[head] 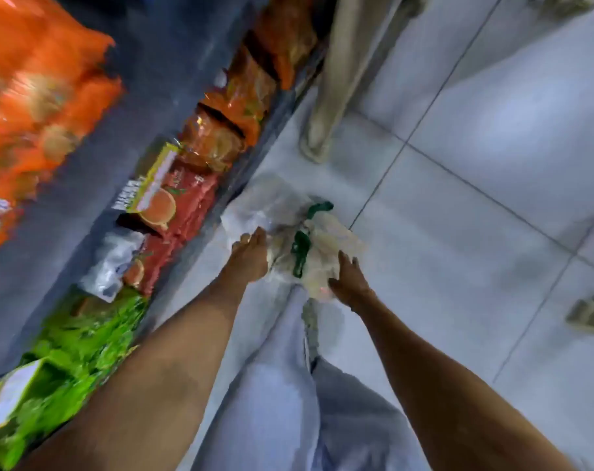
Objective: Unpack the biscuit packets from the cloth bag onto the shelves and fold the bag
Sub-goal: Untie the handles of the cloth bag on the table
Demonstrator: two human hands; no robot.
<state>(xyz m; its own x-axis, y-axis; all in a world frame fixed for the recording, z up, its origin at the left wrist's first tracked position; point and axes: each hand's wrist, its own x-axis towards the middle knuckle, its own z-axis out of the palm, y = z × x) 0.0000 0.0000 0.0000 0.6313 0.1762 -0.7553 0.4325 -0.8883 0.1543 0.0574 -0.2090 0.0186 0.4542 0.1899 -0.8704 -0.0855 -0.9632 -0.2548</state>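
While we bend over the tiled floor (492, 147), our left hand (249, 254) and right hand (348, 278), fingers loosely spread, rest on either side of the crumpled cloth bag (322, 243) with green handles. Biscuit packets (186, 202) line the shelves (173, 62) just beside it, so we judge unpacking mostly done and folding left; what remains inside is hidden.

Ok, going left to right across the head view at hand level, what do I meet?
Red packets → left hand → cloth bag → right hand → bare floor tiles.
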